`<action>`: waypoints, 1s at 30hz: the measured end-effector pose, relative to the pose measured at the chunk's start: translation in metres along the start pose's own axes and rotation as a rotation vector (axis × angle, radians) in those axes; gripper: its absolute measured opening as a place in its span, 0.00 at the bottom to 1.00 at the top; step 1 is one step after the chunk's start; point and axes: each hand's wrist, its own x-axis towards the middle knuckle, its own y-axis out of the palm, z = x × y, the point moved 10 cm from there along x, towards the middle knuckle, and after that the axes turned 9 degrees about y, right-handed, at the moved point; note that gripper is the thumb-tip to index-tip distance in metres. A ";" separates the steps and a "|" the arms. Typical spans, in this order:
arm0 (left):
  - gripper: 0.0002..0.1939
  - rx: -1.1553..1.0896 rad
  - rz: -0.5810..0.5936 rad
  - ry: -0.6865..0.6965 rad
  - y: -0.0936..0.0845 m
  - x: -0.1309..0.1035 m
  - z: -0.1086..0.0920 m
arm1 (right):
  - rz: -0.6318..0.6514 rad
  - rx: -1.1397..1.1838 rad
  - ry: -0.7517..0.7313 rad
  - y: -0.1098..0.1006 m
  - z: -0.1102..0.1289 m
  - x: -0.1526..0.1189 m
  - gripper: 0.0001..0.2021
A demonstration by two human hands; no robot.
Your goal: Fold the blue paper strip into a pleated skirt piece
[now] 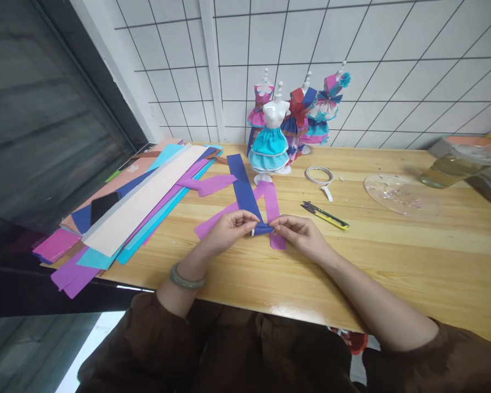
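Both hands [229, 229] [301, 233] pinch a navy strip [242, 183] near the bench edge [245, 301]; to the strip's right, a cutter [326, 215] and open room; left, sheets [143, 204]; behind, mannequins [275, 114].

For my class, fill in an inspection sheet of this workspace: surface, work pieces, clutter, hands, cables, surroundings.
Surface: pale wooden table.
Work pieces: blue strip, near end folded; purple strip just right of it; small mannequins in coloured outfits standing behind.
Clutter: coloured sheets piled at left; tape roll, yellow-and-black tool, clear dish and cup at right.
Hands: left hand and right hand pinch the blue fold.
Cables: nothing seen.
Surroundings: white tiled wall behind.
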 end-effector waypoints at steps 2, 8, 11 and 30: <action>0.10 -0.006 0.006 -0.002 0.000 0.000 -0.001 | 0.014 0.043 0.048 -0.001 -0.005 0.001 0.13; 0.12 -0.007 -0.017 -0.037 -0.003 -0.001 0.002 | 0.005 0.110 0.059 0.000 -0.004 0.000 0.12; 0.15 -0.019 -0.040 -0.087 -0.004 -0.002 0.008 | 0.004 0.137 0.044 0.002 -0.004 0.001 0.12; 0.14 0.076 -0.110 -0.064 -0.011 -0.001 0.009 | -0.155 -0.073 -0.051 -0.007 0.000 -0.002 0.10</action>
